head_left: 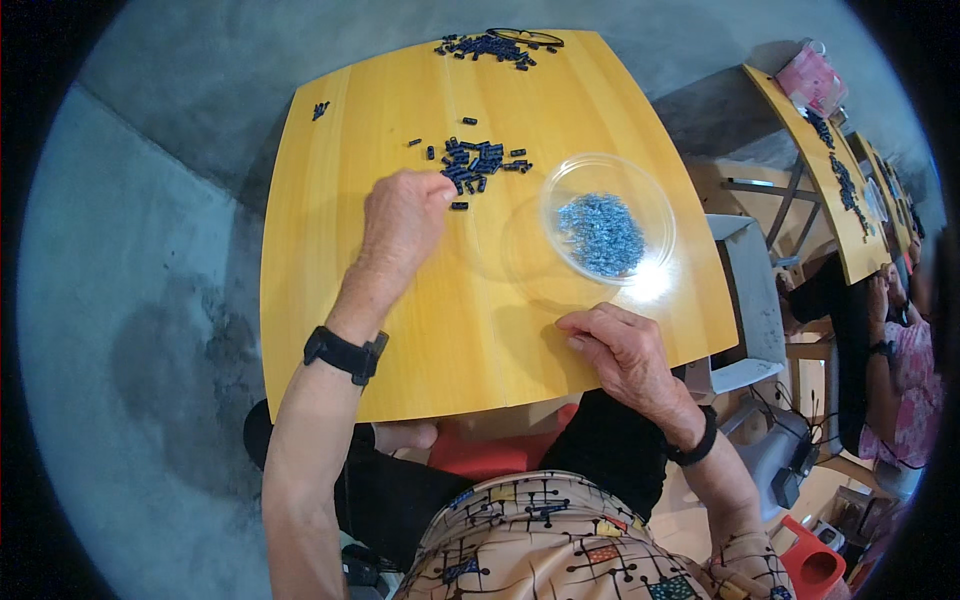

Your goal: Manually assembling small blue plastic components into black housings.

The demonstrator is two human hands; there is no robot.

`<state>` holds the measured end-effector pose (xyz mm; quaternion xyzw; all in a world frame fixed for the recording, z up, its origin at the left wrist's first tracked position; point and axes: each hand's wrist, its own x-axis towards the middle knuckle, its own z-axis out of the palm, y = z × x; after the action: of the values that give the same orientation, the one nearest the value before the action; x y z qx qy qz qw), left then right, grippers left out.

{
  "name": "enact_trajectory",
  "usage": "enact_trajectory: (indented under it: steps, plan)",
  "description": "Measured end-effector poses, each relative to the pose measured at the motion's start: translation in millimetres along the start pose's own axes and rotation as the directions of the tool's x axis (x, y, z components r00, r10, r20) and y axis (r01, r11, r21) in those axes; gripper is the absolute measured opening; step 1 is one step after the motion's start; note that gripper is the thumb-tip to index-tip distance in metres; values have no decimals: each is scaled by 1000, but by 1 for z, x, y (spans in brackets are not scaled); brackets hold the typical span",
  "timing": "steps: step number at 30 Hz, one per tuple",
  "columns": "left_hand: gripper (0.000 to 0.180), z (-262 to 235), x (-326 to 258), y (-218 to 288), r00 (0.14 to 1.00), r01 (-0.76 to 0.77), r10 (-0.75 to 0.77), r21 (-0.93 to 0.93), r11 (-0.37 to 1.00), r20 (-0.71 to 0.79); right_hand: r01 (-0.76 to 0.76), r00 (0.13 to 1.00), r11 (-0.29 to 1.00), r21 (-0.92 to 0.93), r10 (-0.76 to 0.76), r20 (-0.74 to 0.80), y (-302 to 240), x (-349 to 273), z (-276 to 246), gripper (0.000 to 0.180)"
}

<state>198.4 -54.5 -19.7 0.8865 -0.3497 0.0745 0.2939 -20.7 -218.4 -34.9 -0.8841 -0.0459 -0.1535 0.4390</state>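
Curling beside black pieces (490, 156), the left hand (402, 222) hides its grip; right hand (630, 358) curls too, hold unclear.

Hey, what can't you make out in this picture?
In the head view:
Left hand: whether it grips anything; the hand itself covers the spot.
Right hand: whether it holds anything; curled fingers hide the palm.
Blue pieces: exact shapes, too small and heaped.
Co-worker: partly cut off by the dark right rim.

The bench (440, 345) is yellow wood-grain; the small blocks (470, 167), blue-black; the heaped pieces (602, 235), silvery blue; their bowl (656, 215), clear. Wristbands (340, 353) are black, the shirt (535, 540) peach with black lines and multicoloured patches.
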Motion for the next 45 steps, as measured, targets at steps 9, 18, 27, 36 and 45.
enact_trajectory:
  steps: [9, 18, 27, 36, 45]
  plan:
    - [11, 3, 14, -9, 1000, -24, 24, -28, 999, 7, -17, 1000, 999, 48, 17, 0, 6, 3, 0, 14]
    - [12, 16, 23, 1, 991, -107, 92, 170, 980, 97, 13, 1000, 999, 42, -13, 7, 8, 3, -1, 15]
    - [10, 22, 27, 1, 984, -161, 143, 179, 971, 111, 20, 1000, 999, 48, -20, 1, 7, 2, -1, 15]
    - [8, 29, 29, 0, 967, -247, 223, 243, 938, 122, 21, 1000, 999, 43, -21, 6, 6, 3, -1, 14]
    - [8, 15, 29, 4, 974, -221, 212, 111, 969, 81, 8, 1000, 999, 34, -8, -6, 6, 2, -1, 13]
